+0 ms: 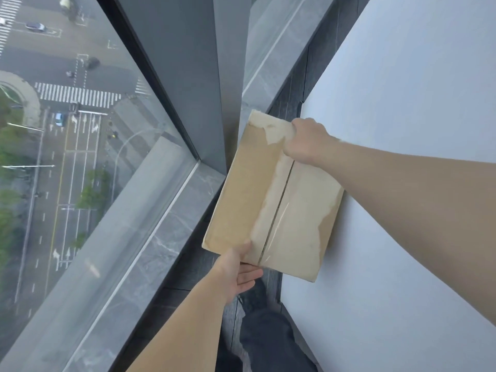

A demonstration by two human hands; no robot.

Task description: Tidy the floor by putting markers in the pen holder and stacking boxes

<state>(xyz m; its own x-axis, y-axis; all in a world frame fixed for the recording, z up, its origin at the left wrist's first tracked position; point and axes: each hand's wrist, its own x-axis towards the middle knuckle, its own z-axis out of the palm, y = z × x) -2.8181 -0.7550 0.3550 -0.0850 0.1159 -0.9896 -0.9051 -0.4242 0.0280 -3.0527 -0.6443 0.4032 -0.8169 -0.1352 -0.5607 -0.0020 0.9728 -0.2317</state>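
A flat brown cardboard box [271, 194] with a taped seam and torn paper patches is held up in the narrow gap between a window ledge and a white wall. My left hand [241, 272] grips its near edge, thumb on top and fingers underneath. My right hand [306, 143] holds its far edge, fingers curled over the rim. The box's right side touches the white wall. No markers or pen holder are in view.
A grey stone window ledge [128, 237] and a tall window [67, 116] over a street lie to the left. A dark pillar [188, 76] stands behind the box. A white wall [402, 103] fills the right. Dark floor [188, 304] and my trouser leg [265, 339] show below.
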